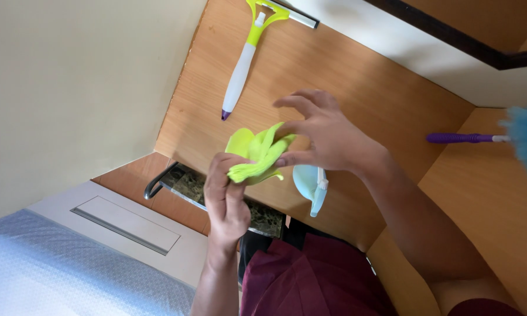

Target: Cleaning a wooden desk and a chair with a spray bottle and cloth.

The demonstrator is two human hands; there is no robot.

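Near the middle of the frame, above the wooden desk (345,70), both hands grasp a crumpled lime-green cloth (257,153): the left hand (227,196) clenches its lower end, the right hand (325,137) pinches its upper folds. Just beside lies a pale blue spray bottle (311,186); a green-and-white squeegee (246,52) lies at the upper middle.

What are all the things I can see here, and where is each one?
Cloth: one, lime green, bunched between both hands above the desk.
Squeegee: one, white handle with lime green head, lying on the desk.
Spray bottle: one, pale blue, lying on the desk beneath the cloth.
Duster: one, purple handle with blue fluffy head, on the side surface.
Desk: one, light brown wood, against the wall.
Left hand: one, gripping the cloth's lower end.
Right hand: one, pinching the cloth's upper folds.
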